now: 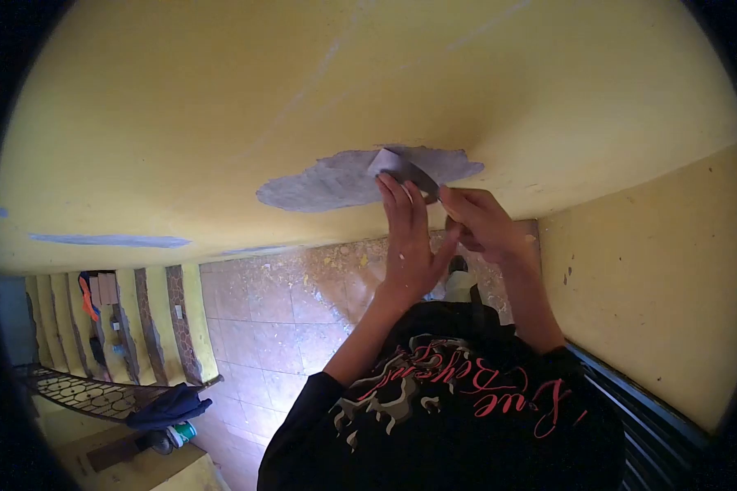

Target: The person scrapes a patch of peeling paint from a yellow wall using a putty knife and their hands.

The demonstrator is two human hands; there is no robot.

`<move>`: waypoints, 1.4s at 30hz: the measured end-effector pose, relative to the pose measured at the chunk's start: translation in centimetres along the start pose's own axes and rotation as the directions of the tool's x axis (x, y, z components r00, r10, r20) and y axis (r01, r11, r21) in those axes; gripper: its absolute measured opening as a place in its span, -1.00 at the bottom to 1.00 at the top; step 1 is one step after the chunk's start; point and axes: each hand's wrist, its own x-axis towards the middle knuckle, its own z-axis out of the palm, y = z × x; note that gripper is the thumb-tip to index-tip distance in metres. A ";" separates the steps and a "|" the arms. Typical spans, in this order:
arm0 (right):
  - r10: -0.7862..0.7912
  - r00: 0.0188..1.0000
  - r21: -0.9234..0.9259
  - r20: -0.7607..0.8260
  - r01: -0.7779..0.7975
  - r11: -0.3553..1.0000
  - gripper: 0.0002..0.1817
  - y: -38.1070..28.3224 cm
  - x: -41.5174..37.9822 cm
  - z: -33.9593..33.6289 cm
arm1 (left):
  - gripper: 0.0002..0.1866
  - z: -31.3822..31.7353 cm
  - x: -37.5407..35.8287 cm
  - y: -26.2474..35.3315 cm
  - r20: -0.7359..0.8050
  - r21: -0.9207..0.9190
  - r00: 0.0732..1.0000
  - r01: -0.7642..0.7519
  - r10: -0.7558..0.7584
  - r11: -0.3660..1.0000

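A scraper (413, 174) with a wide metal blade lies against a rough grey patch (323, 182) of the yellow wall (221, 123). My right hand (481, 219) is closed around its handle end. The fingers of my left hand (409, 237) are stretched out, with their tips pressing on the blade and the thumb apart. Most of the handle is hidden inside my right hand. The patch has a ragged edge where the yellow paint is gone.
Paint flakes and dust lie on the tiled floor (262, 303) below. At the left are stairs (151, 327), a metal railing (82, 391) and a dark cloth (169, 407). A second wall (647, 270) stands close at the right, with dark metal bars (639, 401) beside me.
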 end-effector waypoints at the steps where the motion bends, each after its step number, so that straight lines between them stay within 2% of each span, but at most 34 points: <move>1: -0.013 0.999 -0.034 -0.029 0.012 0.999 -0.56 0.3 0.5 0.5 | -0.05 0.0 -0.1 -0.1 0.001 0.004 1.000 -0.002 0.002 1.000; 2: -0.026 0.998 -0.069 -0.057 0.022 0.997 -0.56 0.5 0.8 0.8 | -0.04 -0.1 -0.2 -0.1 -0.009 -0.011 1.000 -0.018 0.018 1.000; 4: -0.001 1.000 -0.025 -0.027 0.000 1.000 -0.57 0.3 0.1 -0.2 | -0.05 -0.3 -0.6 0.2 0.018 -0.062 0.999 -0.033 0.034 0.998; 6: 0.015 1.000 -0.002 0.008 -0.015 1.000 -0.58 -0.2 0.5 -0.2 | -0.05 0.3 -0.5 -0.4 -0.012 -0.044 0.999 -0.037 0.037 0.998; 7: -0.004 1.000 -0.049 -0.014 0.003 0.999 -0.58 -0.2 1.0 1.0 | -0.05 0.4 -0.5 -0.4 -0.032 -0.029 0.999 -0.032 0.032 0.999; 8: -0.025 0.999 -0.095 -0.034 0.022 0.995 -0.58 -0.2 1.4 1.6 | -0.06 0.1 -0.3 -0.6 -0.063 -0.056 0.997 0.033 -0.036 0.998; 9: -0.019 0.999 -0.087 -0.034 0.016 0.996 -0.58 0.0 1.1 1.3 | -0.06 -0.5 -0.5 -0.4 -0.055 -0.054 0.998 0.038 -0.041 0.998; 12: 0.000 1.000 -0.050 0.025 0.001 0.999 -0.57 -0.3 0.6 -0.9 | -0.10 -1.3 -0.4 -0.2 0.093 0.063 0.995 -0.048 0.042 0.997; 16: 0.032 0.999 -0.073 0.015 -0.031 0.997 -0.57 -0.4 0.9 -0.4 | -0.10 -0.1 -0.4 0.1 0.006 -0.049 1.000 -0.002 0.002 0.999; 20: 0.020 1.000 -0.036 0.016 -0.020 0.999 -0.57 -0.5 1.0 -0.6 | -0.13 -0.7 0.1 0.2 0.101 -0.028 0.995 0.000 0.003 1.000; 25: 0.048 0.998 0.029 -0.039 -0.047 0.998 -0.58 1.1 1.8 -1.3 | -0.14 -0.8 0.2 0.3 0.056 -0.010 0.998 0.026 -0.025 1.000; 27: 0.032 0.999 0.079 0.018 -0.034 0.996 -0.58 0.0 0.5 -2.2 | -0.13 -0.9 0.2 0.4 0.169 -0.040 0.985 -0.009 0.015 0.999; 28: 0.031 0.999 0.077 0.015 -0.032 0.997 -0.58 -0.3 0.8 -1.5 | -0.11 -0.1 -0.1 -0.2 0.088 -0.037 0.996 -0.031 0.034 0.999; 31: -0.053 0.998 -0.002 -0.036 0.053 0.999 -0.57 -0.2 1.1 0.4 | -0.10 -0.8 0.4 -0.2 0.022 0.006 1.000 -0.012 0.012 1.000; 32: -0.014 1.000 0.014 -0.022 0.014 1.000 -0.57 -0.1 0.4 -0.5 | -0.10 -0.7 -0.1 -0.1 0.022 -0.067 0.999 -0.033 0.034 0.997; 33: 0.026 1.000 0.024 -0.004 -0.026 0.999 -0.57 -0.1 0.1 -1.0 | -0.10 -0.7 -0.2 -0.1 0.019 -0.067 0.999 -0.036 0.037 0.997; 35: 0.006 1.000 0.030 -0.015 -0.006 1.000 -0.57 0.3 1.2 -0.4 | -0.10 -0.3 -0.1 -0.1 0.096 -0.058 0.994 -0.040 0.046 0.998; 36: -0.005 0.999 0.050 -0.032 0.006 0.999 -0.56 0.6 1.5 -0.1 | -0.11 -0.1 -0.2 -0.4 0.017 -0.044 1.000 -0.014 0.015 0.999; 41: -0.018 1.000 -0.004 -0.001 0.018 1.000 -0.56 0.0 0.8 0.2 | -0.12 -1.1 -0.1 -0.3 0.044 -0.026 0.997 -0.057 0.058 0.998; 42: -0.018 0.999 0.002 -0.029 0.018 1.000 -0.55 0.1 1.4 0.3 | -0.12 -0.8 0.0 -0.4 0.033 -0.058 0.999 -0.028 0.030 0.998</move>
